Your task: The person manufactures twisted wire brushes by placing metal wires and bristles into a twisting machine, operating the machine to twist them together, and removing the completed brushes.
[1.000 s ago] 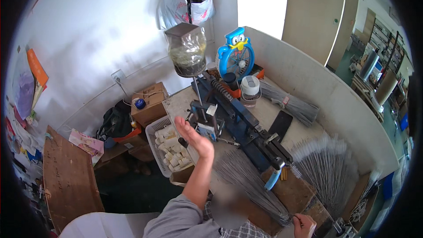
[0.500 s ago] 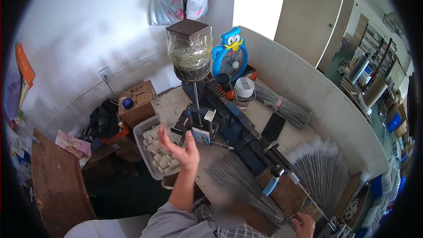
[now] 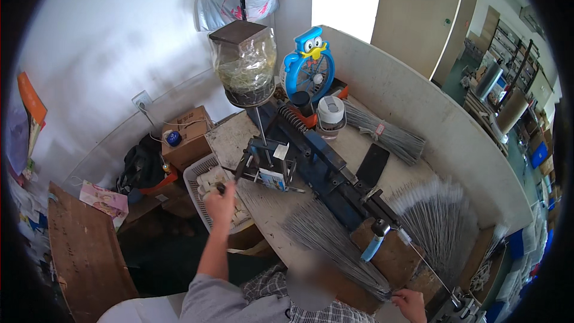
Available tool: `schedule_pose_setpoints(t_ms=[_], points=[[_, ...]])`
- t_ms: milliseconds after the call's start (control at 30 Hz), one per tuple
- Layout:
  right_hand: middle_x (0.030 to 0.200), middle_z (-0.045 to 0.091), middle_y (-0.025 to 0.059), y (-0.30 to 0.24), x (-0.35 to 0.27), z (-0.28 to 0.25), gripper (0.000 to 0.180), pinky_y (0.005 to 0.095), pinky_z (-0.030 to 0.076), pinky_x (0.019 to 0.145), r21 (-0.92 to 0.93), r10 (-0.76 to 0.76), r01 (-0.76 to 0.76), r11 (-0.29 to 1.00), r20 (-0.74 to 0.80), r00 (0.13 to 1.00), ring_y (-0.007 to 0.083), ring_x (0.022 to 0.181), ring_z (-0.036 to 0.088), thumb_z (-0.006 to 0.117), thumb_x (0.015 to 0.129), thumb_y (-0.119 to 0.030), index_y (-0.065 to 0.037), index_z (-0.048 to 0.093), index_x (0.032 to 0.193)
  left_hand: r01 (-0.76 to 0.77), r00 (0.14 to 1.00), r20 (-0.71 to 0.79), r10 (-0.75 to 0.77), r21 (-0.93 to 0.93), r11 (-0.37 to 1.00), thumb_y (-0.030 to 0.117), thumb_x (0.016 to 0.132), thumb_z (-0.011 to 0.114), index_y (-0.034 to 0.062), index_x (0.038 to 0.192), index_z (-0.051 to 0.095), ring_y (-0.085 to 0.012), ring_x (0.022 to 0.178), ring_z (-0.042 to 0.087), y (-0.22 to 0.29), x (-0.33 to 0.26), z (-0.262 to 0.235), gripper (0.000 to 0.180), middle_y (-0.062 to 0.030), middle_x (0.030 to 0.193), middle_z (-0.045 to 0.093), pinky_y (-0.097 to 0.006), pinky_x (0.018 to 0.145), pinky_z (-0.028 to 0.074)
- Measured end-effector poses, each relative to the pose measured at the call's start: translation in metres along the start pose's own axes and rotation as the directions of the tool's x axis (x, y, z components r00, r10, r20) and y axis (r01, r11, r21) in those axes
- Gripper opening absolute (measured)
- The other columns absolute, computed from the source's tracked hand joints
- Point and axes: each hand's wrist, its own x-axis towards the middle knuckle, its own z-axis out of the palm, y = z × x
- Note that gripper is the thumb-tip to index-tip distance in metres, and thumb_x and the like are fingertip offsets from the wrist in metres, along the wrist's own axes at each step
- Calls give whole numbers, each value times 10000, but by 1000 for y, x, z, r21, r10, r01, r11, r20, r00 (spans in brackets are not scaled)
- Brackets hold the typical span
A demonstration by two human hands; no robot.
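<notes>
My left hand point(image 3: 220, 204) is closed around the black handle point(image 3: 222, 188) of a lever on a dark metal fixture point(image 3: 266, 158). Above the fixture, a plastic-wrapped drum point(image 3: 245, 75) with a flat dark plate on top sits on a thin rod. Low on the right, my right hand point(image 3: 411, 305) has its fingers pinched at the near end of a spread bundle of thin grey wires point(image 3: 335, 245). A long blue metal machine point(image 3: 326, 167) runs diagonally between the hands. Near its close end is a crank with a light-blue grip point(image 3: 372, 248).
Below my left forearm stands a white basket point(image 3: 190, 188) of pale short pieces. More wires point(image 3: 433, 221) fan out at the right, and a tied bundle point(image 3: 388, 135) lies behind. A black phone point(image 3: 373, 164), a lidded jar point(image 3: 331, 117) and a blue toy-like fan point(image 3: 311, 66) stand beyond the machine.
My left hand, raised with open fingers before, has moved down and left and closed on the lever handle. The lever has swung out leftward. My right hand has shifted slightly at the wire ends.
</notes>
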Motion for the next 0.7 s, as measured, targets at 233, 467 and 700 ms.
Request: schedule_pose_setpoints(t_ms=[233, 467, 700], points=[[783, 664, 143, -11, -4, -14, 127, 357, 496, 674, 60, 60, -47, 997, -237, 970, 298, 745, 650, 662, 745, -63, -4, 684, 855, 673, 619, 774, -134, -435, 598, 235, 893, 606, 30, 1054, 551, -213, 759, 656, 34, -120, 50, 266, -126, 963, 644, -345, 660, 561], [808, 662, 150, 24, -14, 6, 132, 384, 497, 661, -64, -130, 114, 991, -417, 900, 329, 775, 638, 651, 773, -89, -39, 692, 888, 396, 240, 951, 193, -277, 875, 192, 880, 637, 28, 1012, 554, -134, 814, 590, 120, -272, 121, 226, -46, 886, 604, -285, 768, 491], [831, 596, 133, 14, -10, 7, 124, 441, 511, 668, -134, -105, 48, 990, -461, 881, 349, 799, 626, 587, 815, -76, -61, 645, 924, 897, -436, 832, 342, 431, 95, 472, 927, 501, 62, 844, 580, -102, 466, 440, 210, -209, 63, 425, -2, 637, 522, -271, 515, 363]])
